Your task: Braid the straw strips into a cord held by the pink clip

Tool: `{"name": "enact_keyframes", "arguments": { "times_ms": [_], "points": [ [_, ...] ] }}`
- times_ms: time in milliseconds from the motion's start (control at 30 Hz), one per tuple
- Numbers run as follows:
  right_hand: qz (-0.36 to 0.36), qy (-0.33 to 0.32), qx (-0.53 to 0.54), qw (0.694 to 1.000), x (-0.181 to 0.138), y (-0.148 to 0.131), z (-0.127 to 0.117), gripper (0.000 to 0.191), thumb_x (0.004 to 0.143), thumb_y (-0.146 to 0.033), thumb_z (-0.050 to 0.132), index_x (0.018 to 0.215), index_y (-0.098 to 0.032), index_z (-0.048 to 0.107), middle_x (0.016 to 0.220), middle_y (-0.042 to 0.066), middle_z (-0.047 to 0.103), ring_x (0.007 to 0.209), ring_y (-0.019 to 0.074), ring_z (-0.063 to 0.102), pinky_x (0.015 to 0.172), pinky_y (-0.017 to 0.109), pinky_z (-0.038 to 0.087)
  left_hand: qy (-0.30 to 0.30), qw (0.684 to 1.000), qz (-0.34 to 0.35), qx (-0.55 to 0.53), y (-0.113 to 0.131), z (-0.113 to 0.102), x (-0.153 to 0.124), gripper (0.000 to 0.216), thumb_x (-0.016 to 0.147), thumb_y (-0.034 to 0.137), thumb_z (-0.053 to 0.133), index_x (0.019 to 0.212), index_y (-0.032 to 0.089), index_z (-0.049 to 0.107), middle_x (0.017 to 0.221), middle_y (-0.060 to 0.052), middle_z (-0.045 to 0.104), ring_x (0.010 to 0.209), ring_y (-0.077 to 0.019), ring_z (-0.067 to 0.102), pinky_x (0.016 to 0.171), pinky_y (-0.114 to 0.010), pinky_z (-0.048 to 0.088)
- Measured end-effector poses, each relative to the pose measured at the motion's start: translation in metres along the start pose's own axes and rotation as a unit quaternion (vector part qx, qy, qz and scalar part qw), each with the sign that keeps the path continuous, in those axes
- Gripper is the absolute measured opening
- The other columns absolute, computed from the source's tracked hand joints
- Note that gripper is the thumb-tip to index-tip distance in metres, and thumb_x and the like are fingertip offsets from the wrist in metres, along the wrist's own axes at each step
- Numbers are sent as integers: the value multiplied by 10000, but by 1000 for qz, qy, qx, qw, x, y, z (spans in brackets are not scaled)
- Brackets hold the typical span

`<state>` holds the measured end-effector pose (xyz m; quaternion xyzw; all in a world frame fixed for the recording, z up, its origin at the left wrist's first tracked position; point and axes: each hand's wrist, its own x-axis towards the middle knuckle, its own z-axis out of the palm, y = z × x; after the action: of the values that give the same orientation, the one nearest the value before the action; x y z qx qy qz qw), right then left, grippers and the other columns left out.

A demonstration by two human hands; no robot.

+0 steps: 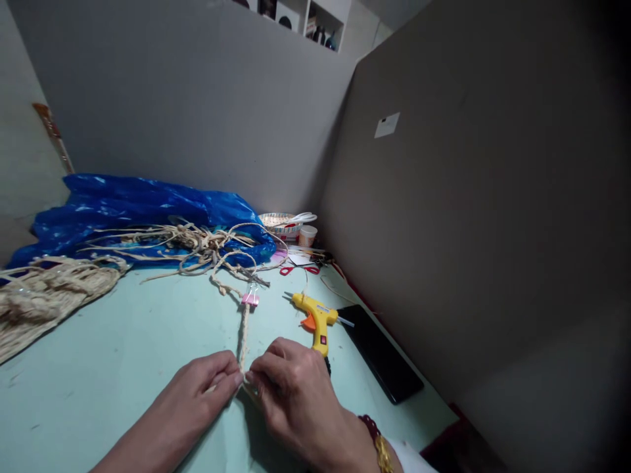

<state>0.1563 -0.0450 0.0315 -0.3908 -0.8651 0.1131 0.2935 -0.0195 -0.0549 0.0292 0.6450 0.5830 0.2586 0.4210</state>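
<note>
A pale braided cord [244,332] runs down the table toward me. Its far end is clamped by a pink binder clip [250,299]. My left hand [207,387] pinches the near end of the braid from the left, thumb against the fingers. From the right, my right hand [290,387] is closed on strands of the same cord, its fingertips almost meeting the left ones. Loose strands below the braid are mostly hidden by my hands. Beyond the clip, a thin knotted length of cord [224,287] curls back toward the fibre pile.
A yellow hot glue gun [315,318] lies right of the braid, beside a black tablet-like slab [382,355]. Behind are red-handled scissors [299,270], a paper cup [307,236], a basket [280,222], and loose fibre strands [197,240] on a blue plastic bag [148,200]. Woven fibre work [54,292] lies left.
</note>
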Motion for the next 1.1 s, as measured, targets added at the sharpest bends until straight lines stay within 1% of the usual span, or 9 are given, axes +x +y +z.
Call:
{"name": "enact_keyframes", "arguments": {
  "times_ms": [200,400,633,733,800,900,933,1000,1100],
  "points": [
    [-118,62,-80,988,-5,5,17,172,847,-223,490,685,-180,524,619,17,514,522,124,413,485,290,199,1,1000,-5,-11,-2,7,2,337,803,488,438,603,228,363,618,47,387,619,-141,388,564,-252,315],
    [-194,19,-133,972,-2,12,24,112,836,-214,517,727,-199,497,600,-15,516,442,118,348,416,288,175,-48,986,-46,-150,-11,8,4,400,804,566,503,609,232,399,396,116,301,413,-82,210,471,-240,166],
    [-264,-11,-126,956,-1,14,27,202,882,-205,507,681,-188,497,591,-16,528,457,112,398,413,279,219,-74,981,-33,-176,-4,5,4,397,742,546,600,606,230,401,384,124,312,394,-72,235,464,-231,157],
    [-205,-25,-44,978,-1,10,21,208,880,-318,543,712,-198,566,610,-15,575,496,108,461,456,262,266,-81,981,-41,-172,-3,3,4,364,748,513,584,621,226,400,426,124,303,424,-76,238,457,-227,148],
    [-93,-23,29,995,7,10,10,211,898,-316,515,756,-206,626,670,-6,628,574,109,528,534,237,331,-76,985,-36,-150,-2,1,2,327,763,485,546,635,226,393,471,117,292,456,-84,243,464,-227,160],
    [87,16,80,993,36,20,-9,250,945,-280,452,901,-183,678,824,33,691,731,130,587,659,233,377,-29,998,-11,-56,2,-3,-1,255,787,395,473,620,227,379,561,79,325,546,-118,342,512,-230,245],
    [117,13,76,990,49,26,-12,244,933,-312,486,965,-168,680,874,56,699,786,150,594,691,245,379,-13,1000,-2,-16,3,-5,-2,233,788,364,449,613,225,383,591,62,356,592,-134,389,546,-237,283],
    [168,-33,82,982,77,40,-13,298,935,-348,478,895,-138,685,801,71,690,746,159,584,659,252,366,-3,998,7,54,4,-8,-3,205,777,329,415,603,224,388,645,31,424,674,-168,459,613,-259,333],
    [187,-81,113,973,113,55,1,347,922,-418,495,841,-132,674,703,53,670,672,148,571,614,241,357,-14,993,6,120,2,-13,-2,217,786,335,392,596,231,380,666,12,481,706,-192,497,651,-280,355]
  ]
}}
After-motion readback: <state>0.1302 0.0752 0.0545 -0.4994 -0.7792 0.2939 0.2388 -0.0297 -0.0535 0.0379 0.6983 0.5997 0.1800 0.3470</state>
